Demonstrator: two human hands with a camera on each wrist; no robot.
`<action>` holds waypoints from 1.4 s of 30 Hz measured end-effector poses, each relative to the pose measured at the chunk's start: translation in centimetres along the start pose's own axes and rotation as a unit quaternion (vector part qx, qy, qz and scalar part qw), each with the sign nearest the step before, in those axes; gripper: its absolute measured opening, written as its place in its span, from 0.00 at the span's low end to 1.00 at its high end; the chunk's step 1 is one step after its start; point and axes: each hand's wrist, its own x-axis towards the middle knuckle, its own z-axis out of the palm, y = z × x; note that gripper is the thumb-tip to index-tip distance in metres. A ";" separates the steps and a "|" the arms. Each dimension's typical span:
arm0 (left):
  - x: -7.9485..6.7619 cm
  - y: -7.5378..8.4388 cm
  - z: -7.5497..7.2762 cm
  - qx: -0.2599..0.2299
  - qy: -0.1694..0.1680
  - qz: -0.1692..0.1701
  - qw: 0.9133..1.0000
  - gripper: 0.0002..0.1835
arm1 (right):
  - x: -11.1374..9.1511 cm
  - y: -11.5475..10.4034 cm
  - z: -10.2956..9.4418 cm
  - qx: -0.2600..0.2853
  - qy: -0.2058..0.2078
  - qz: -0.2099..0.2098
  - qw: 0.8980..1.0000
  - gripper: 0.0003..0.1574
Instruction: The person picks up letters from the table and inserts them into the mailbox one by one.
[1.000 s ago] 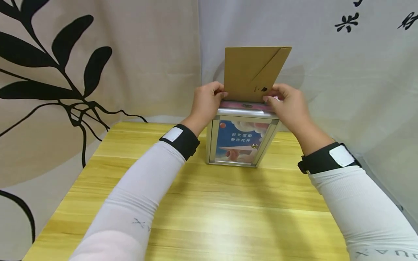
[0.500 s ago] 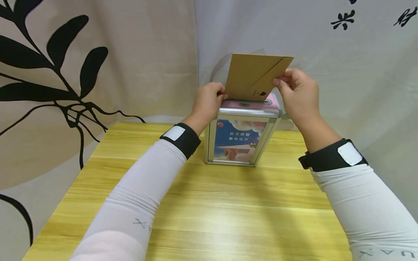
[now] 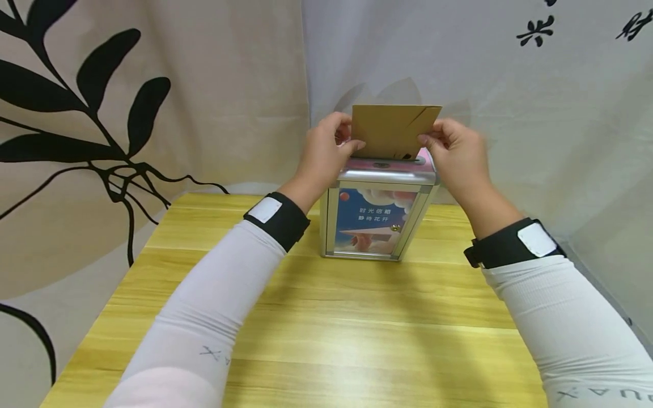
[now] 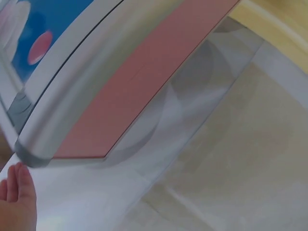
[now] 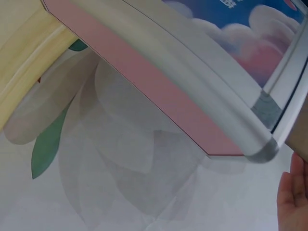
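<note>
A brown kraft envelope (image 3: 393, 130) stands upright with its lower edge in the slot on the pink top of a metal-framed letter box (image 3: 377, 221). My left hand (image 3: 326, 150) pinches the envelope's left edge, thumb across its front. At the right edge, my right hand (image 3: 454, 150) holds it between thumb and fingers. In the left wrist view my left hand (image 4: 19, 197) shows by the corner of the box (image 4: 130, 82). The right wrist view has my right hand (image 5: 293, 197) beside a sliver of the envelope (image 5: 299, 127).
The box stands on a yellow wood-grain table (image 3: 357, 323), near its back edge. Behind hangs a pale curtain (image 3: 245, 85) printed with dark leaves and characters. Black bands (image 3: 280, 221) circle both wrists.
The envelope has gone down further into the slot, so less of it shows. My right hand moved up along its right edge and then down; my left thumb now lies across the front.
</note>
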 end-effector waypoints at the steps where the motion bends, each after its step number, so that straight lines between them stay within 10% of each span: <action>1: 0.0 0.2 -0.2 -0.003 0.010 0.009 1.000 0.19 | -0.1 0.1 0.1 -0.004 -0.004 0.003 1.000 0.10; 13: -0.3 1.4 -1.5 0.094 0.012 0.122 0.988 0.11 | -0.8 1.8 0.7 -0.025 -0.033 0.018 0.999 0.10; 30: -0.6 1.1 -1.1 0.127 0.010 0.145 0.981 0.08 | -1.0 1.7 0.4 -0.028 -0.048 0.031 0.998 0.18; 42: -0.8 -0.1 -0.8 0.141 0.011 0.127 0.982 0.09 | -0.7 0.3 -0.3 -0.089 -0.037 -0.066 0.993 0.18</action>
